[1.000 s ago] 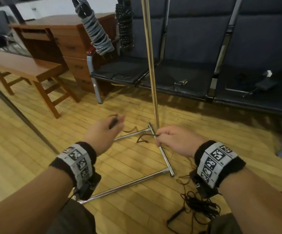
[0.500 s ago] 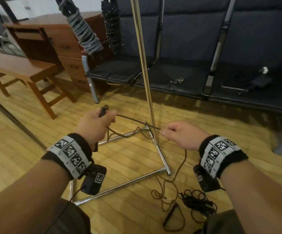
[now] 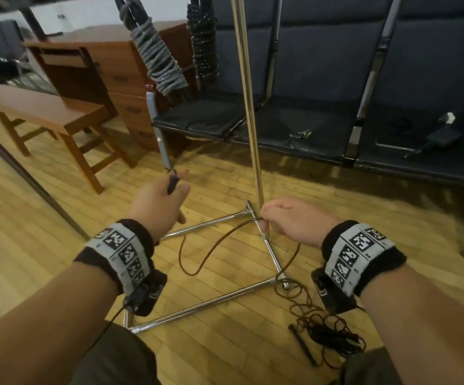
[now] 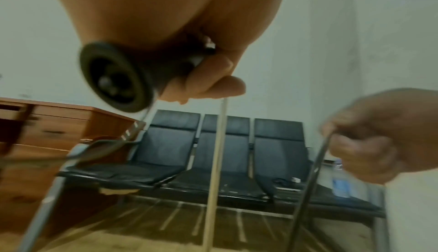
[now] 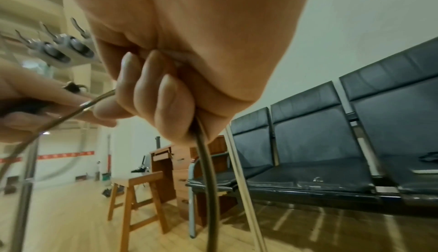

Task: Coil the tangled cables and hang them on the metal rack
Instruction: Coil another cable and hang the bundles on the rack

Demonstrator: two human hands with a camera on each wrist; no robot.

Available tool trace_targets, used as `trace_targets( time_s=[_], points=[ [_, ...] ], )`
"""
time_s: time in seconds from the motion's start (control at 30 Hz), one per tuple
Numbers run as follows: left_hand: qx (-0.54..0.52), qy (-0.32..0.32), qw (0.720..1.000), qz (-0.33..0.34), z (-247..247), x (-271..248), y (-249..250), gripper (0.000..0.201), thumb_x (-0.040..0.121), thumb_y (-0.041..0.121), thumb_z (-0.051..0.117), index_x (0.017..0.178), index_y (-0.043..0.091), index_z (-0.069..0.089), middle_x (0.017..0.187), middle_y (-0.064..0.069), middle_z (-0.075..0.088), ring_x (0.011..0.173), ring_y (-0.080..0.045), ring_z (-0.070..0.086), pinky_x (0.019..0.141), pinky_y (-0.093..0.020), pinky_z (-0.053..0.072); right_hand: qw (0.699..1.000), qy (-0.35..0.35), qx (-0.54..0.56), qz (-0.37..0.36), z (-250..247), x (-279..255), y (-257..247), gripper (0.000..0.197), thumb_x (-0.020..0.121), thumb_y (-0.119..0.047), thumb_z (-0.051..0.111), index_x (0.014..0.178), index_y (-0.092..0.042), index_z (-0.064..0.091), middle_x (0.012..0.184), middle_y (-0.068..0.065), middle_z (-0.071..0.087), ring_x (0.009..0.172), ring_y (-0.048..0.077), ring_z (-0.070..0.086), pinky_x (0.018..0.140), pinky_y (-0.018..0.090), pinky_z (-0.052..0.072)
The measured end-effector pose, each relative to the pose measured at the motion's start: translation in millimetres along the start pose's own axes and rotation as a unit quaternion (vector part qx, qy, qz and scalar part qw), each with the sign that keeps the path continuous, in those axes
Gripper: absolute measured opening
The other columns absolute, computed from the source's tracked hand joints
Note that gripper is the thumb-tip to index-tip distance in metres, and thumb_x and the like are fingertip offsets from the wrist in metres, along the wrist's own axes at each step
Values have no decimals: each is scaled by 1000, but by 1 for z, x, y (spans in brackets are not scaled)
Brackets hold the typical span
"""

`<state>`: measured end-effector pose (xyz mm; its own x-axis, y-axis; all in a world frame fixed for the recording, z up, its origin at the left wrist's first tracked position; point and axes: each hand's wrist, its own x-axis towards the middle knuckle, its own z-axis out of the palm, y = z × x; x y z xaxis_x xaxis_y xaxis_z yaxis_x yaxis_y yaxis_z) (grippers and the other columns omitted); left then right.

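A thin dark cable (image 3: pixel 197 269) sags in a loop between my two hands above the wooden floor. My left hand (image 3: pixel 178 187) grips its round black plug (image 4: pixel 116 76), fingers (image 4: pixel 213 79) curled round the plug's body. My right hand (image 3: pixel 264 220) is fisted on the cable (image 5: pixel 206 181) farther along, beside the metal rack's pole (image 3: pixel 248 107). From that fist the cable drops to a tangled pile (image 3: pixel 322 329) by the rack's chrome base (image 3: pixel 211 301). A coiled grey cable (image 3: pixel 158 59) and a coiled black cable (image 3: pixel 203 45) hang from the rack above.
A row of dark padded seats (image 3: pixel 308 120) stands behind the rack, with a charger (image 3: pixel 441 137) and small items on them. A wooden bench (image 3: pixel 39 107) and a wooden desk with drawers (image 3: pixel 114 65) stand at the left. A black stick-like piece (image 3: pixel 303 345) lies by the tangle.
The stretch of cable between my hands was nearly straight half a second ago and now sags in a long loop. Both hands keep their hold; the left has risen a little.
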<state>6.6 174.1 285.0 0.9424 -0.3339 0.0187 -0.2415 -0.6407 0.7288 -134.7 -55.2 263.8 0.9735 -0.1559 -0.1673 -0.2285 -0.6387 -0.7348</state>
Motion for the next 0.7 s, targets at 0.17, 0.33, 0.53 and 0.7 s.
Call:
trace_targets(
  time_s=[0.17,0.33,0.53,0.7],
  points=[
    [-97,-284,952,68,39,-21,19,20,108,44,57,118,38,73,79,9,76,52,-11,59,51,-27,50,998,10,57,-37,5,-3,-10,34,103,-37,45,88,-21,70,62,-12,48,54,6,43,62,34,40],
    [-93,-237,963,85,58,-15,19,24,101,48,67,85,34,78,68,9,69,46,-5,51,43,-20,42,995,3,96,-25,-4,-5,6,35,103,-39,51,89,-12,69,62,-9,48,53,9,42,56,30,39],
    [-327,-85,939,-61,30,25,2,20,102,37,68,90,23,75,66,10,60,45,-3,45,37,-17,38,997,40,-42,49,-24,-10,39,48,101,-62,43,81,-23,63,60,-12,48,51,7,46,57,27,45],
    [-351,45,922,-157,-9,55,-39,20,100,37,70,93,19,73,61,11,62,43,-3,46,36,-19,38,986,9,-124,109,-30,-14,60,49,101,-64,40,98,-24,68,82,0,65,65,16,57,62,30,52]
  ],
)
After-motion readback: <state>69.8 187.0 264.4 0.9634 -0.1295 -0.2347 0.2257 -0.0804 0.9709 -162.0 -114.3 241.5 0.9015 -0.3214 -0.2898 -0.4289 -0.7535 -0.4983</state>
